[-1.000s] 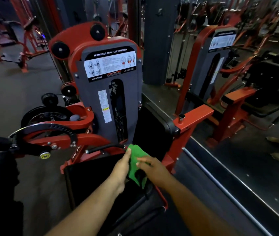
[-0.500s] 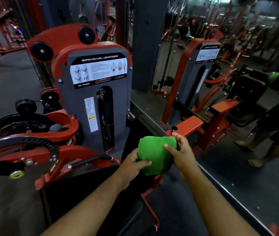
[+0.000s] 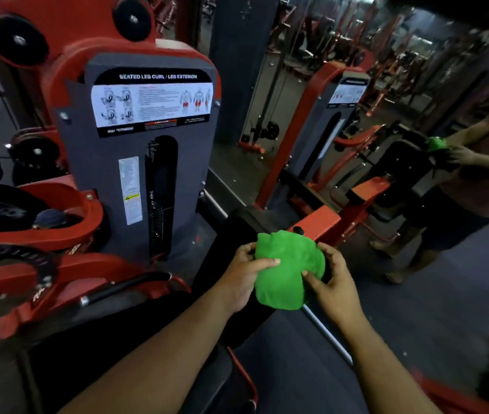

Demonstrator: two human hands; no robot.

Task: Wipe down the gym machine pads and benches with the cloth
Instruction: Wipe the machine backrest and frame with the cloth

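Gripping bunched green cloth (image 3: 289, 270) between left hand (image 3: 241, 274), right hand (image 3: 334, 283) — seemingly above black pad (image 3: 222, 264).

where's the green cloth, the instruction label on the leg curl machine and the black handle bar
green cloth (image 3: 289, 270): head view, middle of the bunched fabric
instruction label (image 3: 152, 101): head view, centre of the white panel
black handle bar (image 3: 129, 286): head view, midway along the bar

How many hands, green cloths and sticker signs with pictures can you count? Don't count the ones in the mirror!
Hands: 2, the left hand and the right hand, both gripping the cloth.
Green cloth: 1, bunched between them.
Picture sign on the leg curl machine: 1.
Total: 4.
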